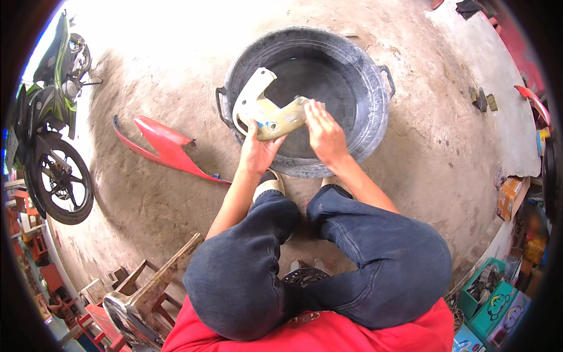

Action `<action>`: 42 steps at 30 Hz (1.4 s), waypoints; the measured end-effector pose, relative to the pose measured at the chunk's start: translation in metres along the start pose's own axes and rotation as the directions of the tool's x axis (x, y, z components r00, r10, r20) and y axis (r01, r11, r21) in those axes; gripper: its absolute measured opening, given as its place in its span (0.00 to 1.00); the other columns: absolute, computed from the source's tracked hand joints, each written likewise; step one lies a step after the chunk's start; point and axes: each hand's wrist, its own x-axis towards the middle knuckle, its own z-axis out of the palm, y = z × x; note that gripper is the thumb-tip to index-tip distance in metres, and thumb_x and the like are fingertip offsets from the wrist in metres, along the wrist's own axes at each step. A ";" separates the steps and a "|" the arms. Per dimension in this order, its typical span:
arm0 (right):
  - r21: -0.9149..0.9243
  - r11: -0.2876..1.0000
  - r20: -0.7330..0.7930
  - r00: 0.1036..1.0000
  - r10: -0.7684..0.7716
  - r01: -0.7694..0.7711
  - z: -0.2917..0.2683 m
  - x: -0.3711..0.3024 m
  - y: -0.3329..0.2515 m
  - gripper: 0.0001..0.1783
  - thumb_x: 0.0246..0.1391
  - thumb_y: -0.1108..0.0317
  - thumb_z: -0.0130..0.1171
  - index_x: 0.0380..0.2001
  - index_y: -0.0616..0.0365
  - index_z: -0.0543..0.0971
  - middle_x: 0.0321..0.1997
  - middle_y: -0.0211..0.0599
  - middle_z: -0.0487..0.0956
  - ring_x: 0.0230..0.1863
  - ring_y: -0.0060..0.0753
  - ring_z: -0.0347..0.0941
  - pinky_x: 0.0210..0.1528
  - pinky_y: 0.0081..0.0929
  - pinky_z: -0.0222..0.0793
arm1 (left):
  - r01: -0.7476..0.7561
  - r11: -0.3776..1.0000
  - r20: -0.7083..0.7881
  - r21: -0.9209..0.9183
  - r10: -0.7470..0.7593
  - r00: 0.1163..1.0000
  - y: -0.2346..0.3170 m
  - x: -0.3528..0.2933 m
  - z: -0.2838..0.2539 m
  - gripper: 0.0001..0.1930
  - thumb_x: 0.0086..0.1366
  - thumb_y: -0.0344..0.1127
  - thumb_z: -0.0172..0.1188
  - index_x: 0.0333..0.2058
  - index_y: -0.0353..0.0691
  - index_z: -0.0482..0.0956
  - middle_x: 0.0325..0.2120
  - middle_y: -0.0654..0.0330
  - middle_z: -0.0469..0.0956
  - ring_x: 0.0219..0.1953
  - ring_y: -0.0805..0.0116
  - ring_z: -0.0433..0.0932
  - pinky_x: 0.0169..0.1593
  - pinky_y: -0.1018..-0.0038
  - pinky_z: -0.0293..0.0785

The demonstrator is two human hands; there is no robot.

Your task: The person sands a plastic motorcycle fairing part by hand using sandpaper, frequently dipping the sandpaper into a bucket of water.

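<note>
My left hand [258, 149] grips the lower edge of a cream-coloured vehicle body panel [267, 114], thumb on the face turned to me. The panel is curved, with two arms, several holes and small blue patches. It is held above a large round black tub [375, 126] with dark water [316, 70] inside. My right hand [324, 134] is at the panel's right end, fingers extended and pressed together against it. A small greyish patch shows by those fingertips; whether something lies under them is hidden.
A red body panel [161, 141] lies on the concrete floor [158, 223] left of the tub. A motorcycle [56, 170] stands at the far left. Near my left knee is a worn wooden frame [158, 276]. Green boxes [492, 299] and a cardboard box [511, 196] line the right side.
</note>
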 end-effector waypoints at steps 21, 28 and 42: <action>0.067 0.980 0.156 0.968 -0.195 0.186 0.008 0.005 -0.036 0.25 0.63 0.70 0.52 0.61 0.68 0.76 0.65 0.58 0.78 0.67 0.49 0.76 0.68 0.44 0.72 | 0.008 1.000 0.020 0.015 -0.009 1.000 0.010 -0.003 -0.008 0.29 0.81 0.55 0.45 0.69 0.40 0.63 0.67 0.53 0.70 0.70 0.54 0.69 0.68 0.52 0.71; 0.103 0.985 0.066 0.987 -0.147 0.140 0.010 0.017 -0.016 0.26 0.62 0.68 0.52 0.62 0.62 0.77 0.64 0.55 0.79 0.65 0.51 0.77 0.64 0.43 0.75 | 0.049 0.998 0.013 0.030 -0.050 0.999 0.001 -0.006 0.012 0.30 0.81 0.55 0.46 0.70 0.41 0.63 0.67 0.54 0.71 0.70 0.56 0.68 0.73 0.53 0.64; 0.132 0.978 0.090 0.981 -0.172 0.159 0.014 0.009 -0.027 0.23 0.64 0.66 0.55 0.60 0.64 0.78 0.64 0.54 0.79 0.66 0.49 0.76 0.69 0.44 0.70 | 0.052 0.998 0.085 0.047 -0.056 0.995 0.007 -0.009 -0.003 0.31 0.80 0.56 0.46 0.71 0.42 0.62 0.70 0.53 0.67 0.72 0.55 0.65 0.74 0.52 0.62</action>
